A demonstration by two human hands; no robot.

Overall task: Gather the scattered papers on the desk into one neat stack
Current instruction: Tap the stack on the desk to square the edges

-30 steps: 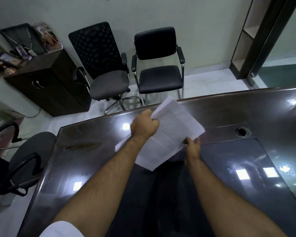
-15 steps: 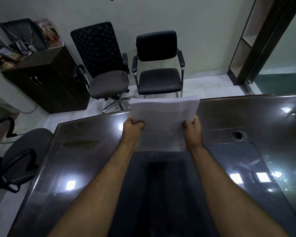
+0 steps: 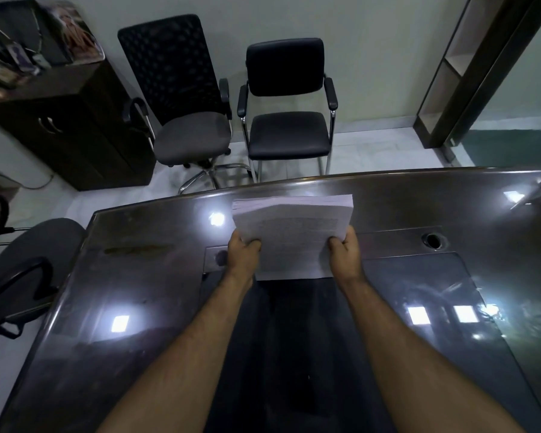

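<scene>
A stack of white papers [image 3: 292, 235] sits in the centre of the frame, held at both sides by two bare hands. The stack's long axis runs from its near edge, low in the centre, toward its far edge higher up, pointing at the chairs beyond. The sheets look squared together, printed text faint on the top page, the far edges fanned slightly. Whether the near edge touches the surface below cannot be told.

The left hand [image 3: 242, 256] holds the stack's left side, thumb curled over the top sheet. The right hand [image 3: 345, 256] holds the right side the same way. Each grip is closed on the papers.

The surface [image 3: 132, 307] is a dark, glossy desk top filling the lower frame, mirroring square ceiling lights. A round cable hole [image 3: 432, 240] lies to the right of the stack.

Beyond the far edge, upper centre, stand a mesh-backed swivel chair [image 3: 181, 98] and a black armchair [image 3: 286, 101], side by side against a pale wall. A dark cabinet [image 3: 66, 126] carrying framed pictures fills the upper left. Another chair [image 3: 19, 270] sits at the left edge.
</scene>
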